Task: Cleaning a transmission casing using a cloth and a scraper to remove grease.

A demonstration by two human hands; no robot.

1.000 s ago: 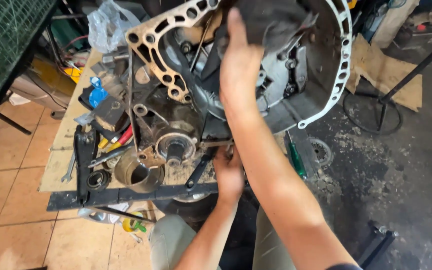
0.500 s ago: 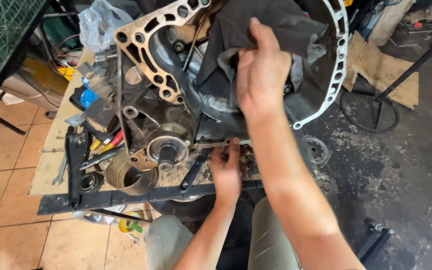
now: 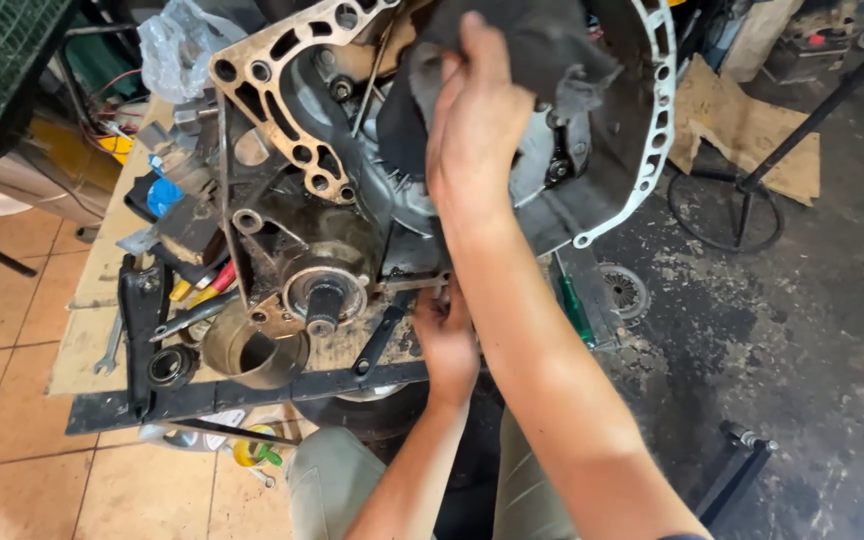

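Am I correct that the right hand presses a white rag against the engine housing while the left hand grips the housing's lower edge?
Not quite. In the head view the rag under the right hand is dark grey, nearly black, not white. The left hand does grip the lower edge of the engine housing.

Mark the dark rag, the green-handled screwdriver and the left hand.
dark rag [image 3: 542,45], head view, on the bunched cloth above the fingers.
green-handled screwdriver [image 3: 574,308], head view, on its green handle.
left hand [image 3: 447,345], head view, on the back of the hand.
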